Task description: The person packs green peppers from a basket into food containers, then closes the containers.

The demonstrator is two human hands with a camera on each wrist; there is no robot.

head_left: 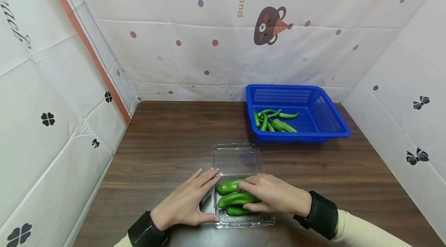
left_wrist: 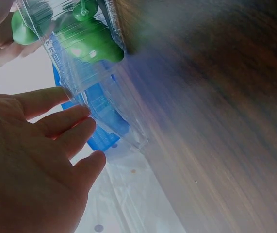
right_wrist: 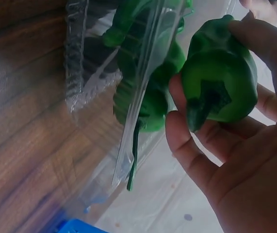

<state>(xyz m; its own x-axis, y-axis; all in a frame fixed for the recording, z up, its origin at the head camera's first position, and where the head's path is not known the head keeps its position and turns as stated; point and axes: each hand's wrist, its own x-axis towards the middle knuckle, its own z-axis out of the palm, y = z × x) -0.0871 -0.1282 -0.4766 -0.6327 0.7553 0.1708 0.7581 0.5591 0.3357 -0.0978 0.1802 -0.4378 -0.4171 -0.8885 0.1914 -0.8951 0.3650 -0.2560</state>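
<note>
A clear plastic clamshell box (head_left: 245, 222) lies on the table with its lid (head_left: 237, 160) folded back, away from me. Several green peppers are in or over its base; one pepper (head_left: 228, 187) lies toward the lid side. My right hand (head_left: 275, 194) grips another green pepper (right_wrist: 220, 73) between thumb and fingers, stem end toward the wrist camera, above the box rim. Fingers spread and straight, my left hand (head_left: 189, 200) touches the left side of the box with its fingertips. In the left wrist view, peppers (left_wrist: 87, 41) show through the clear wall.
A blue plastic basket (head_left: 324, 113) stands at the back right of the brown wooden table (head_left: 167, 134). Several green peppers (head_left: 283, 126) lie in its left part. Printed white sheets (head_left: 174, 61) hang behind the table and along both sides.
</note>
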